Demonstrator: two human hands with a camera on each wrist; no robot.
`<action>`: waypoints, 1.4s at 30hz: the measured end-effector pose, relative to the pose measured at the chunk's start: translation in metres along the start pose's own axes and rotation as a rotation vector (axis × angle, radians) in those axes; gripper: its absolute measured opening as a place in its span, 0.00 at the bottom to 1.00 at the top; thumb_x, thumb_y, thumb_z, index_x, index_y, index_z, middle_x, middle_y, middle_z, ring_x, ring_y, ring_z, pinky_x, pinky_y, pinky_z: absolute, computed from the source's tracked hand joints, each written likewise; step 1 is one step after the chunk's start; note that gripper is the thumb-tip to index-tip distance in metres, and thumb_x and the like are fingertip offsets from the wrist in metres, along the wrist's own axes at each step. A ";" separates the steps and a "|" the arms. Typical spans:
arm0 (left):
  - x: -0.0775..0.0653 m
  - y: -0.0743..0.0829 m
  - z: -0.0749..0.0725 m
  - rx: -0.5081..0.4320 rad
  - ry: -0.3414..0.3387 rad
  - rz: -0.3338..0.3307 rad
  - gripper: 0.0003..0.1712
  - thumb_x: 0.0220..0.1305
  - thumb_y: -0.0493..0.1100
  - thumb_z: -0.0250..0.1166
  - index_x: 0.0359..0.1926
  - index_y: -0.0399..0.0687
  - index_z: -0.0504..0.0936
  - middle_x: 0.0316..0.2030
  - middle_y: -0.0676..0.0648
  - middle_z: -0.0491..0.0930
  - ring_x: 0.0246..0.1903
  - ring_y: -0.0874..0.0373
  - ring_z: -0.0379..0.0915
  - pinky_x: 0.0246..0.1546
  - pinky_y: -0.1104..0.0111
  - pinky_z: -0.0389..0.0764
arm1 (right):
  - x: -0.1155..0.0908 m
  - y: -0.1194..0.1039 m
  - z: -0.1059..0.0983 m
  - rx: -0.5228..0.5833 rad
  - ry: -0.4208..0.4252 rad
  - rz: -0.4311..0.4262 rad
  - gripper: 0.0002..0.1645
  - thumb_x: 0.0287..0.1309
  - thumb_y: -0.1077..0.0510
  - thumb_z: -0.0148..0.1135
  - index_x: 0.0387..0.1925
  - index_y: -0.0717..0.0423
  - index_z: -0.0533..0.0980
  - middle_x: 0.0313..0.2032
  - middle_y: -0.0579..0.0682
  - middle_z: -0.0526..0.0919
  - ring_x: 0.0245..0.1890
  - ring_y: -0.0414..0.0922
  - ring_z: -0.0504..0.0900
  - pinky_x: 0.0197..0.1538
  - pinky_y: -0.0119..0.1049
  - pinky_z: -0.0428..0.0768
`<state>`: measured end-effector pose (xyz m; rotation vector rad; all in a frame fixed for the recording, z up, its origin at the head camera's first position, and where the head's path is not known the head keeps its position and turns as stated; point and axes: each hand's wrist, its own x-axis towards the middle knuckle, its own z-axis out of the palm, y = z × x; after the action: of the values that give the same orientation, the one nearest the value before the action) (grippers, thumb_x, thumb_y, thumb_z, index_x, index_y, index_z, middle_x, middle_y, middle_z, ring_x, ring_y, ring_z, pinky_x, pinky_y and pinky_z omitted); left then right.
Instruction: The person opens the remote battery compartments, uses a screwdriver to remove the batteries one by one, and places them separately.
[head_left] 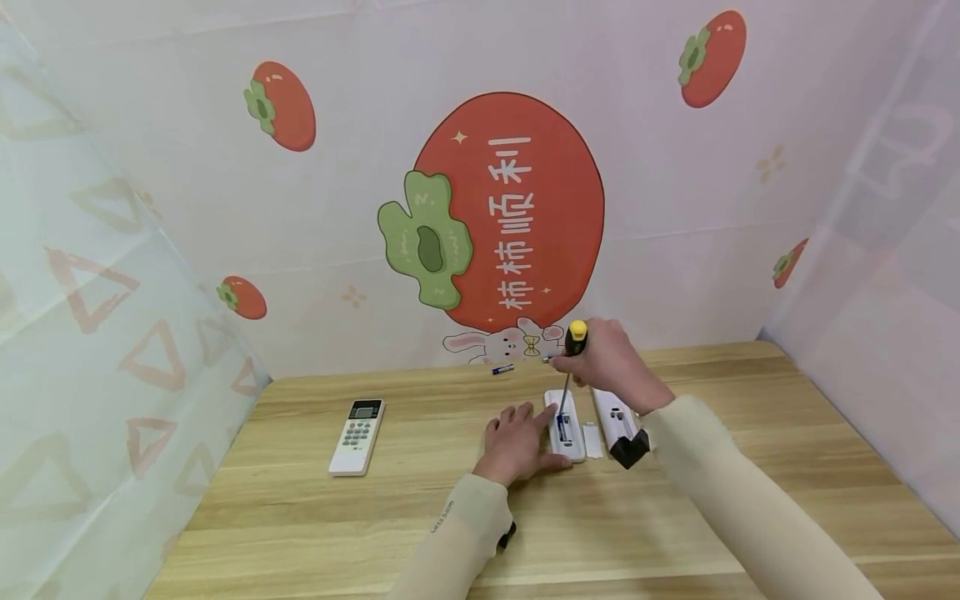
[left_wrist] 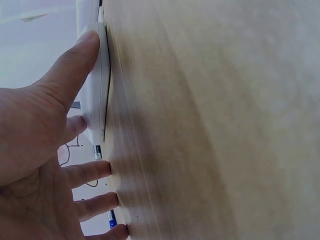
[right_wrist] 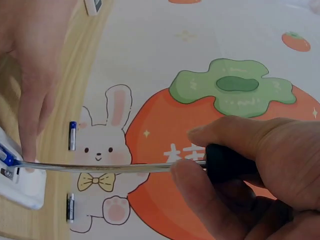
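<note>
My right hand [head_left: 611,358] grips a screwdriver [right_wrist: 115,168] by its black handle with a yellow end. The metal shaft slants down to a blue battery [head_left: 562,428] in the bared compartment of a white remote control [head_left: 576,452], which lies back up on the table. In the right wrist view the tip meets the end of that battery. My left hand [head_left: 517,443] steadies this remote with extended thumb and index finger, while its other fingertips [left_wrist: 104,169] rest on the wood. Beside the remote's right edge lies a white battery cover [head_left: 592,440].
Another white remote control [head_left: 609,404] lies back up at the right, its lower end overlapped by a black wrist mount [head_left: 630,450]. A third remote [head_left: 358,437] lies face up at the left. Loose batteries, one blue [head_left: 503,369] and one darker [right_wrist: 70,207], lie near the back wall.
</note>
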<state>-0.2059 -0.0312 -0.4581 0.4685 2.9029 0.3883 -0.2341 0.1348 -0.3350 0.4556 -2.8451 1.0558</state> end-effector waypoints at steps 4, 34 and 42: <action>0.000 0.000 0.000 -0.002 0.001 -0.001 0.50 0.55 0.71 0.70 0.76 0.67 0.65 0.72 0.43 0.65 0.70 0.40 0.58 0.66 0.41 0.62 | 0.005 -0.001 -0.003 0.030 -0.068 0.020 0.10 0.55 0.58 0.76 0.27 0.58 0.82 0.21 0.52 0.85 0.18 0.44 0.84 0.31 0.38 0.83; 0.000 0.001 0.000 -0.003 0.011 0.005 0.50 0.55 0.71 0.70 0.76 0.67 0.65 0.72 0.43 0.64 0.71 0.40 0.57 0.66 0.42 0.61 | 0.025 0.009 -0.010 0.116 -0.138 0.080 0.11 0.57 0.58 0.74 0.33 0.60 0.79 0.21 0.52 0.84 0.19 0.46 0.85 0.32 0.40 0.84; 0.001 0.000 0.001 -0.017 0.000 -0.004 0.50 0.55 0.70 0.71 0.76 0.67 0.65 0.73 0.43 0.63 0.71 0.40 0.57 0.66 0.41 0.61 | 0.025 0.012 -0.013 0.166 -0.278 -0.080 0.03 0.58 0.63 0.73 0.32 0.58 0.84 0.24 0.49 0.87 0.23 0.53 0.86 0.33 0.46 0.86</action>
<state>-0.2062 -0.0304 -0.4589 0.4601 2.8979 0.4118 -0.2619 0.1452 -0.3286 0.7802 -2.9512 1.3130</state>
